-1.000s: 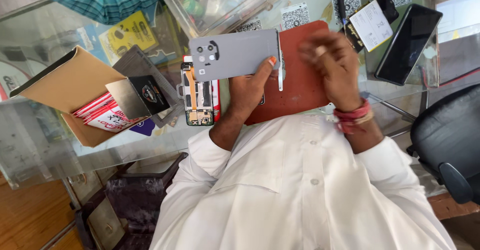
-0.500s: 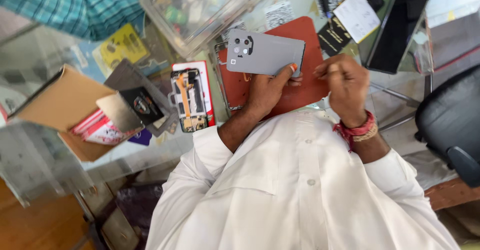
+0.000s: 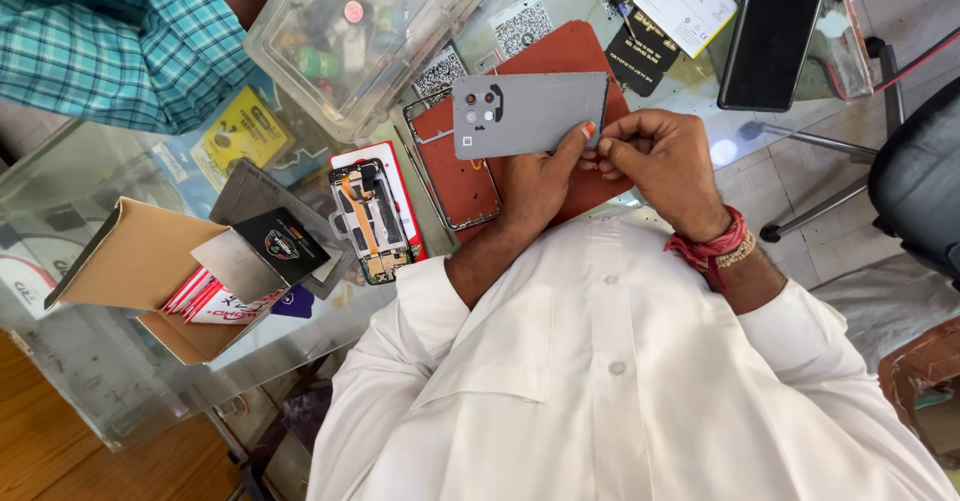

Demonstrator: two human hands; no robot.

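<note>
My left hand (image 3: 535,183) holds a grey phone back cover (image 3: 528,113) with camera cut-outs, thumb on its near edge. My right hand (image 3: 665,166) is closed and pinches at the cover's right corner; I cannot tell whether a small tool is in its fingers. Both hands hover over a reddish-brown mat (image 3: 560,61) on the glass table (image 3: 120,381). A bare phone frame (image 3: 440,161) lies on the mat under the cover. An opened phone with exposed insides (image 3: 372,223) rests to the left on a red card.
An open cardboard box (image 3: 130,271) with small packets sits at the left. A clear plastic parts box (image 3: 360,31) stands farther back. Another person's checked sleeve (image 3: 110,41) is at top left. A black phone (image 3: 775,26) and printed cards lie at top right, an office chair (image 3: 915,181) at right.
My right hand came down from above the mat to the cover's right corner. The cover stays in my left hand, held flatter now.
</note>
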